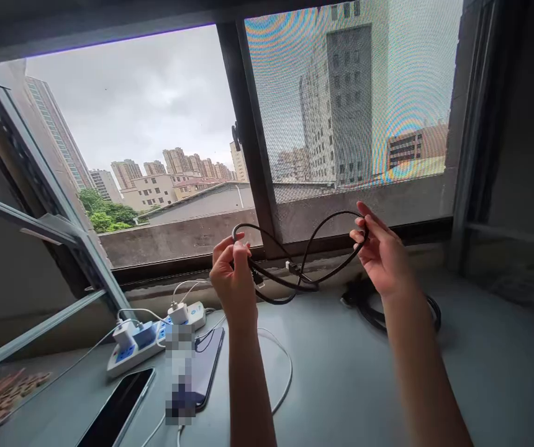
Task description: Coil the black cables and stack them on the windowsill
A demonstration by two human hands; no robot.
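A black cable point(295, 287) hangs in loose crossing loops between my two hands, above the grey table and in front of the window. My left hand point(233, 264) pinches one side of it, thumb pressed against the fingers. At the other end of the loops, my right hand point(377, 248) has the cable between thumb and fingers. A small connector with a pale tip point(291, 268) shows near the crossing, and a dark plug end dangles beside my left hand. Behind my right forearm, a second coil of black cable point(374, 320) lies on the table, partly hidden.
At left on the grey table point(341, 385) stands a white power strip point(197, 315) with chargers and white cables plugged in. A phone point(118, 406) lies in front of it, with another dark device point(208, 372) beside. A metal frame point(85, 248) rises at the left.
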